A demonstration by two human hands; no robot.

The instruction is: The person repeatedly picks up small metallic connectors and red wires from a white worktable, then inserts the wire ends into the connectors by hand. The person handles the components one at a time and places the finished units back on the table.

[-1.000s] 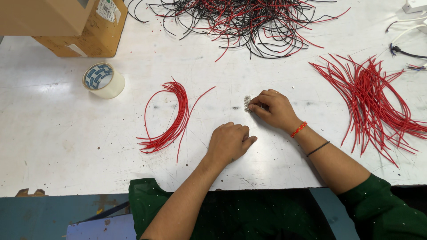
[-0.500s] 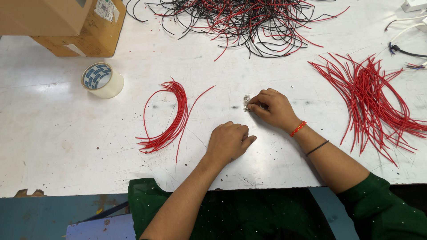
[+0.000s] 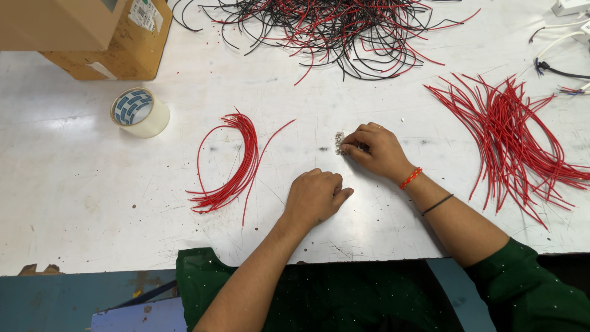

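My right hand (image 3: pixel 375 149) rests on the white table (image 3: pixel 86 203), its fingertips touching a small pile of tiny metal pieces (image 3: pixel 339 142). My left hand (image 3: pixel 314 195) lies loosely curled on the table just below and left of it, holding nothing that I can see. A curved bundle of red wires (image 3: pixel 236 166) lies to the left of my left hand. A larger spread of red wires (image 3: pixel 522 141) lies to the right of my right forearm.
A tangled heap of black and red wires (image 3: pixel 332 27) covers the far middle of the table. A roll of clear tape (image 3: pixel 139 112) and a cardboard box (image 3: pixel 110 37) stand at the far left. White and black cables (image 3: pixel 562 43) lie at the far right.
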